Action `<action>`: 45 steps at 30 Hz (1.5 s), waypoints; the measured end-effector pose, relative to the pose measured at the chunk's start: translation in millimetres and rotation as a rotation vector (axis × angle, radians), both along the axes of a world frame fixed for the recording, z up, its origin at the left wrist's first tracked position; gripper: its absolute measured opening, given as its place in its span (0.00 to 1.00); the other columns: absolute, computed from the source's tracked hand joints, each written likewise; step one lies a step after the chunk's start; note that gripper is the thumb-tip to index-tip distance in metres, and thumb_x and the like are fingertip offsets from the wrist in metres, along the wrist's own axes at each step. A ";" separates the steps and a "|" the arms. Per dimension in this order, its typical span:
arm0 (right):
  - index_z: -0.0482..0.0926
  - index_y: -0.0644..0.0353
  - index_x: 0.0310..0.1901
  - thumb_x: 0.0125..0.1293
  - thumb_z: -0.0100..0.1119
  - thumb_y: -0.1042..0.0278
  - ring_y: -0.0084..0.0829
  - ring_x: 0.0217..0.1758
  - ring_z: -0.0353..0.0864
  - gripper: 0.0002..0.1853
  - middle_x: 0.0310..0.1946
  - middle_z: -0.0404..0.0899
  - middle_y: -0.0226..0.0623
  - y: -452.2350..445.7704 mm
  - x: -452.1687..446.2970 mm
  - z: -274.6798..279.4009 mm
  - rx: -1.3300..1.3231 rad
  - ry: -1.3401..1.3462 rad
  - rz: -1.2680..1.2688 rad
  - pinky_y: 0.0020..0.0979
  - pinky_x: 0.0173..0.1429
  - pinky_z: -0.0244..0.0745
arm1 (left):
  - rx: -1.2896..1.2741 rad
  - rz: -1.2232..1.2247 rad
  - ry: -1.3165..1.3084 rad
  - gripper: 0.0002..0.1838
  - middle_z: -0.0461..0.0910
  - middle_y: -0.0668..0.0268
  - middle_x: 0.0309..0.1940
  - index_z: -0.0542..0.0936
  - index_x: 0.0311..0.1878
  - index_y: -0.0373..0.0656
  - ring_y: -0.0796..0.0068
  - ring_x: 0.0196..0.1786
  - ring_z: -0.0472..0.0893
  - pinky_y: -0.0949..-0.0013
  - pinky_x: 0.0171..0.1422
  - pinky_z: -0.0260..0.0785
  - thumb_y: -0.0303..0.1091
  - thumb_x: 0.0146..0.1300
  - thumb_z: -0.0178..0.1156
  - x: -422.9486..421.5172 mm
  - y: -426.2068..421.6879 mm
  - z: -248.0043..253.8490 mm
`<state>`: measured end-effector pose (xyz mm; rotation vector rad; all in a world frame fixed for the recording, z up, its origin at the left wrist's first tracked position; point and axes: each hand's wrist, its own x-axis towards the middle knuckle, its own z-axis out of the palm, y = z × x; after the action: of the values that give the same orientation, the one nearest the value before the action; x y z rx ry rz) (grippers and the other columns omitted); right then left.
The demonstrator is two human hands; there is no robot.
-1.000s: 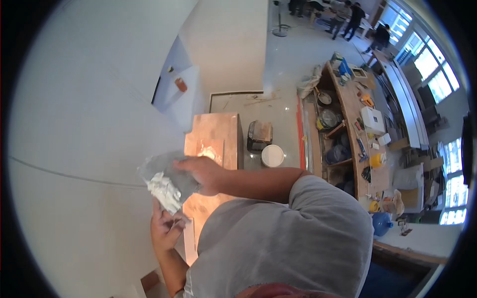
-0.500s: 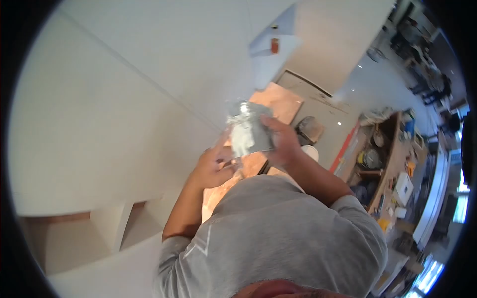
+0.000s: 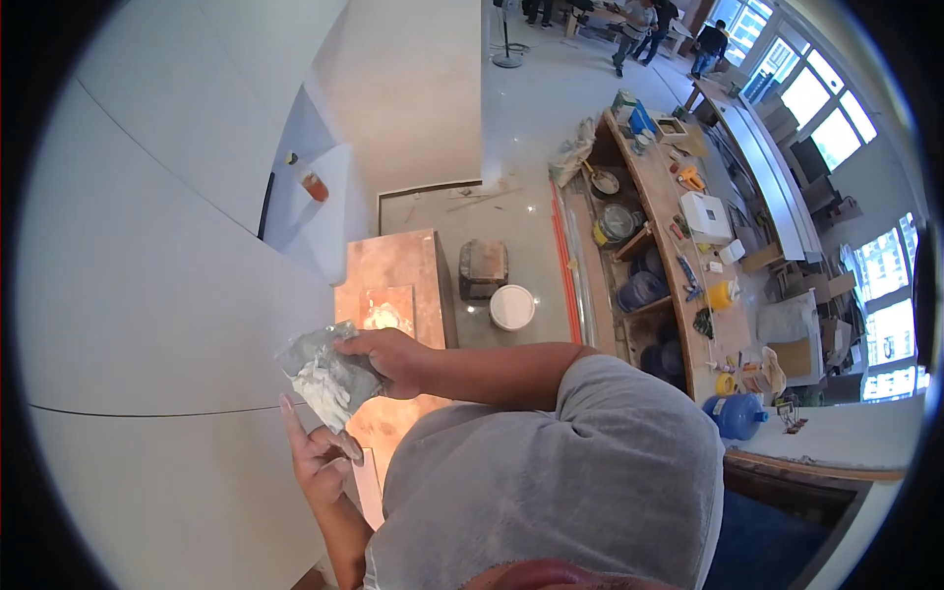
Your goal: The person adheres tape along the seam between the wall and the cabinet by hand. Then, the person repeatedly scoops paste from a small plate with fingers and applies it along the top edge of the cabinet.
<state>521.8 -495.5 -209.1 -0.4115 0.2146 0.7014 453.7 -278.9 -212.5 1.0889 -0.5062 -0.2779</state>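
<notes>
My right hand (image 3: pixel 393 362) is closed on the edge of a grey, plastic-wrapped pad (image 3: pixel 352 366) smeared with thick white paste (image 3: pixel 327 391). The wrapping looks clear and crinkled at its left corner. Just below it is my left hand (image 3: pixel 323 460), its index finger stretched up and the other fingers loosely bent. It holds nothing that I can make out. A pale strip (image 3: pixel 367 487) shows beside the left wrist; whether it touches the hand is unclear. To the left rises a large white panel (image 3: pixel 167 295) with thin dark seams.
A wooden box (image 3: pixel 388 261) stands beneath my hands. Past it are a white-lidded bucket (image 3: pixel 512 308) and a dark stool-like block (image 3: pixel 484 265). Rightward runs a cluttered workbench (image 3: pixel 669 226). A bottle (image 3: pixel 315 187) sits on a white ledge. People (image 3: pixel 639 29) stand far off.
My view has turned, so the workbench and windows show more fully. Both hands, with the paste-covered pad, appear lower and further left. My right hand keeps its hold.
</notes>
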 end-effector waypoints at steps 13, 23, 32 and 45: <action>0.73 0.68 0.56 0.75 0.50 0.64 0.35 0.51 0.82 0.16 0.49 0.79 0.39 -13.6 -12.5 3.8 0.054 -0.011 -0.044 0.40 0.58 0.78 | -0.375 -0.213 0.161 0.57 0.73 0.45 0.64 0.40 0.81 0.56 0.71 0.29 0.77 0.67 0.28 0.70 0.23 0.47 0.55 6.1 -11.3 -22.6; 0.74 0.67 0.54 0.74 0.51 0.64 0.33 0.50 0.83 0.15 0.49 0.80 0.38 -18.0 -13.8 4.1 0.010 0.013 -0.066 0.38 0.58 0.78 | -0.426 -0.401 0.183 0.53 0.65 0.56 0.73 0.48 0.81 0.61 0.73 0.31 0.77 0.70 0.29 0.67 0.25 0.48 0.55 19.6 -9.3 -40.7; 0.74 0.68 0.53 0.73 0.52 0.63 0.34 0.50 0.83 0.16 0.48 0.80 0.39 -29.3 -15.3 1.2 0.019 0.078 -0.166 0.37 0.55 0.78 | -0.105 -0.123 0.043 0.52 0.79 0.57 0.50 0.47 0.80 0.48 0.71 0.33 0.77 0.69 0.32 0.70 0.21 0.49 0.55 22.3 -28.8 -18.6; 0.75 0.67 0.55 0.72 0.53 0.62 0.37 0.49 0.84 0.18 0.48 0.82 0.41 -74.3 -2.6 -27.2 -0.076 0.054 -0.417 0.41 0.56 0.80 | 0.857 0.150 -0.612 0.32 0.81 0.62 0.33 0.75 0.63 0.33 0.73 0.24 0.73 0.71 0.33 0.71 0.22 0.50 0.57 72.0 -65.8 31.9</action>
<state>519.2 -569.8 -236.4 -0.4045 0.3667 0.2950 525.7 -344.7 -180.6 2.0630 -0.8789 -0.0052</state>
